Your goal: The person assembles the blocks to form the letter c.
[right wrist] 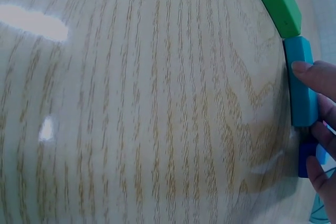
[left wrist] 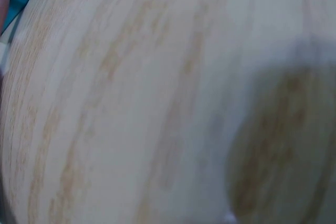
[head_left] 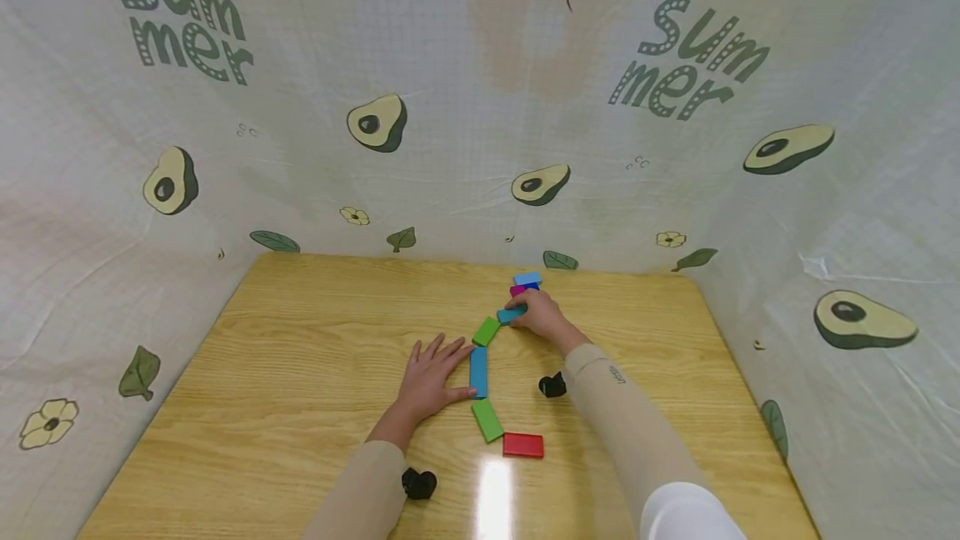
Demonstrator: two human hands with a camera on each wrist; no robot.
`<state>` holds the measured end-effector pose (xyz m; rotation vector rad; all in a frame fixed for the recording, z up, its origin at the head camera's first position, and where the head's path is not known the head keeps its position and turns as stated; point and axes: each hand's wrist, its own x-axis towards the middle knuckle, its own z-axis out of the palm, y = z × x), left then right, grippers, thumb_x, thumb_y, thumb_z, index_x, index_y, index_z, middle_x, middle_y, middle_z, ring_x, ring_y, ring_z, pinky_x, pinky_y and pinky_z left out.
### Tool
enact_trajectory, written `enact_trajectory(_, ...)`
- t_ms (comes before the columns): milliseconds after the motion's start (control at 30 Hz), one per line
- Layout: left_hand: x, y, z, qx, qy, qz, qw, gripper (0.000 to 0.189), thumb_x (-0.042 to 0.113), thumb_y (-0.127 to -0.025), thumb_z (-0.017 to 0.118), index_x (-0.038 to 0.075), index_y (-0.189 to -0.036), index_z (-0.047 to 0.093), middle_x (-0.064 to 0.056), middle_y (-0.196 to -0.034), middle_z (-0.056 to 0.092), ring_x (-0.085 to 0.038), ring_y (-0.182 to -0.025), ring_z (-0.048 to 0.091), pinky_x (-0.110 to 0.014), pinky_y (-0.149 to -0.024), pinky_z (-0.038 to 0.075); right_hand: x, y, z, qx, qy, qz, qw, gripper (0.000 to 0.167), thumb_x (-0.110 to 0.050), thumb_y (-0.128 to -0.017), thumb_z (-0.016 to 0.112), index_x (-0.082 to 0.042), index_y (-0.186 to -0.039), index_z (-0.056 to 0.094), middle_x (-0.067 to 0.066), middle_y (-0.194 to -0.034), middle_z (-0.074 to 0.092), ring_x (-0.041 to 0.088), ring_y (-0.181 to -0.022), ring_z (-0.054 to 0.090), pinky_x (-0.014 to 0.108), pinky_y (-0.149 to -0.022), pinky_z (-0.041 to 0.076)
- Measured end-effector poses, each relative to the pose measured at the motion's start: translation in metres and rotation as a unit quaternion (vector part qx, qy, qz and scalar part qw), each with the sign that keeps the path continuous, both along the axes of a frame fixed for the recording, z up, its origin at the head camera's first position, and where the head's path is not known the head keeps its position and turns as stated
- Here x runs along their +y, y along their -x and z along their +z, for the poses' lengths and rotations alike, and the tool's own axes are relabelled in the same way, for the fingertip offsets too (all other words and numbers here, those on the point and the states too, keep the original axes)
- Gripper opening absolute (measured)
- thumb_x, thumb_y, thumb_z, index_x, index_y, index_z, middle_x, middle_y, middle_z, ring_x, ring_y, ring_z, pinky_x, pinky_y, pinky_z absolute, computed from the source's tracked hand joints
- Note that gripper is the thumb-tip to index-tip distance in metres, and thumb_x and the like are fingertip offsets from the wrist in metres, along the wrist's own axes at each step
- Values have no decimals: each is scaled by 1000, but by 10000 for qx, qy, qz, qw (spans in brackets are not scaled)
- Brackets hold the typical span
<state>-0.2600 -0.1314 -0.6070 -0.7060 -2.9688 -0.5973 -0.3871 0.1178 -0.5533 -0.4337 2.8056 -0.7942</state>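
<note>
Several coloured wooden blocks form a bent line on the table. My left hand (head_left: 433, 380) lies palm down left of an upright-lying blue block (head_left: 479, 373), its fingers spread, index fingertip and thumb touching the block near its two ends. At the far part of the line, my right hand (head_left: 542, 317) pinches a teal block (right wrist: 301, 90), thumb on its near side; the other fingers are partly hidden. A green block (head_left: 487, 332) lies between these two. Beyond the right hand are a magenta block (head_left: 517, 291), a dark blue block (right wrist: 307, 160) and a light blue block (head_left: 527, 278).
Nearer me, another green block (head_left: 487, 421) and a red block (head_left: 523, 445) continue the line. Black wrist devices show beside both sleeves. A wooden table (head_left: 300, 332) meets a white printed cloth (head_left: 450, 190) at the back and sides.
</note>
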Motion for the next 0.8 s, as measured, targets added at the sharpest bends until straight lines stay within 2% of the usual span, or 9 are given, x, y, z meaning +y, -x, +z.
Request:
enact_trajectory(200, 0, 0, 1, 146, -2, -43, 9999, 81, 70, -84, 56, 29, -152, 38, 2, -155, 35, -34, -145, 19, -64, -111, 7, -1, 0, -1, 4, -24, 0, 10000, 28, -16, -82, 81, -13, -110, 75, 7, -117, 65, 28, -115, 52, 46, -100, 40)
enact_trajectory(467, 0, 0, 1, 126, 16, -52, 9999, 82, 70, -85, 55, 29, -152, 36, 2, -155, 34, -33, -146, 17, -64, -112, 5, 7, 1, 5, 5, 189, 57, 9998, 32, -16, -82, 81, -10, -112, 74, 9, -119, 65, 29, -115, 54, 45, -99, 42)
enact_trajectory(800, -1, -1, 1, 158, 107, -18, 9998, 81, 69, -84, 57, 29, -152, 37, 3, -155, 34, -32, -146, 18, -64, -112, 7, 27, 4, 9, 124, 250, -254, 9993, 34, -15, -84, 78, -10, -117, 72, 15, -124, 58, 33, -118, 51, 49, -100, 42)
